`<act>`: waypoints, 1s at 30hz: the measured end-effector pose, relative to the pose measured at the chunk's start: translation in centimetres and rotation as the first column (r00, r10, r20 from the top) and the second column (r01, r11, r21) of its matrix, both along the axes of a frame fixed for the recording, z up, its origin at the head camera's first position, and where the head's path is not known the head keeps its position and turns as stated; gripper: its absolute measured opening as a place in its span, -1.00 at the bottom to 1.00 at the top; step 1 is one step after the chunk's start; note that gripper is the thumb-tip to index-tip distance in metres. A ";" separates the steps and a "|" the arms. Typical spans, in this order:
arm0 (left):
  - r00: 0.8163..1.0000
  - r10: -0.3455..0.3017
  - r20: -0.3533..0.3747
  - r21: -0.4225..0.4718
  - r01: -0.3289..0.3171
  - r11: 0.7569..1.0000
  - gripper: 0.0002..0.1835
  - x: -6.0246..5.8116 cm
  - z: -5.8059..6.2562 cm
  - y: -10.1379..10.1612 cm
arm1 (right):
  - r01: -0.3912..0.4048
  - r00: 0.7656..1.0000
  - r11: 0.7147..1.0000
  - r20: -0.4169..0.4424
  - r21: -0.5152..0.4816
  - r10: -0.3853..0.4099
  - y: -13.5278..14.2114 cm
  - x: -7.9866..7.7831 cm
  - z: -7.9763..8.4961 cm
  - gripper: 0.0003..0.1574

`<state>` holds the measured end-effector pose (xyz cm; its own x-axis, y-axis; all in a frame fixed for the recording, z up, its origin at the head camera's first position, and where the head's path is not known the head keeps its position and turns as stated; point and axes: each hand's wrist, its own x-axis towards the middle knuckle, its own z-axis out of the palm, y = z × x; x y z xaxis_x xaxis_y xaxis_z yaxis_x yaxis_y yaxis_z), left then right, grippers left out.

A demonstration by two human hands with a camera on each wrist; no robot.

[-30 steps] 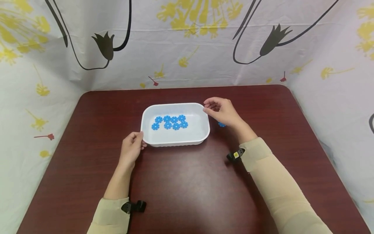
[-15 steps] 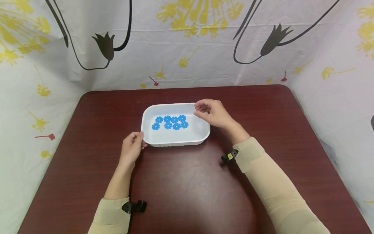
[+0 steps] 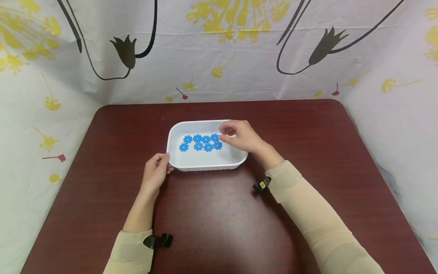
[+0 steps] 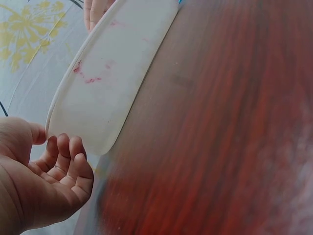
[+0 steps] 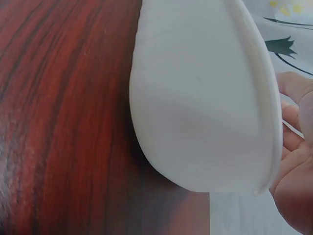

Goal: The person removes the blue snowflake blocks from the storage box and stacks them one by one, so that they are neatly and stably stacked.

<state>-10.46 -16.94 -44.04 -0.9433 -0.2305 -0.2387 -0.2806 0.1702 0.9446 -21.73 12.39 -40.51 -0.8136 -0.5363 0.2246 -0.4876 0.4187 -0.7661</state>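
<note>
A white plastic tray [image 3: 202,167] stands on the table with several blue flower-shaped discs [image 3: 208,147] grouped inside it. My left hand [image 3: 154,171] pinches the tray's near left corner; in the left wrist view its thumb is on the rim and the fingers curl below. My right hand [image 3: 241,136] hangs over the tray's right half, fingers loosely bent and thumb tip beside the rightmost discs. I see nothing held in it. In the right wrist view the tray's wall [image 5: 200,98] hides part of that hand [image 5: 296,152].
The dark red wooden table [image 3: 212,213] extends all round the tray. A white cloth with printed flowers [image 3: 246,68] hangs behind it and at both sides. A bit of blue [image 4: 180,1] shows by the tray's base in the left wrist view.
My right hand has moved left and toward me, from the tray's right rim to over the discs. A blue disc on the table right of the tray is now out of sight behind my arm.
</note>
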 end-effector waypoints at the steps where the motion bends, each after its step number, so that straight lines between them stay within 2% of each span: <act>1: 1.000 -0.002 0.001 0.000 0.002 1.000 -0.62 0.0 0.0 0.0 | -0.003 1.000 1.000 -0.001 0.012 0.003 -0.1 0.0 0.0 -0.69; 12: 1.000 -0.013 -0.012 -0.002 0.013 1.000 -0.63 -0.2 -0.1 0.0 | 0.000 1.000 0.981 0.002 0.192 0.000 -0.9 0.2 -0.1 -0.64; 19: 1.000 -0.006 -0.010 -0.004 0.006 1.000 -0.63 -0.2 0.0 0.0 | 0.004 0.998 0.964 -0.065 0.265 0.013 -1.4 0.2 0.0 -0.62; 30: 1.000 -0.002 0.001 0.001 0.002 1.000 -0.62 -0.1 -0.1 0.0 | 0.056 0.998 0.899 -0.061 0.434 -0.033 -2.3 0.2 -0.2 -0.53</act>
<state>-10.55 -16.94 -44.15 -0.9437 -0.2285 -0.2394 -0.2808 0.1703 0.9445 -21.49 10.12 -40.69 -0.8326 -0.5535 0.0188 -0.4940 0.7269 -0.4770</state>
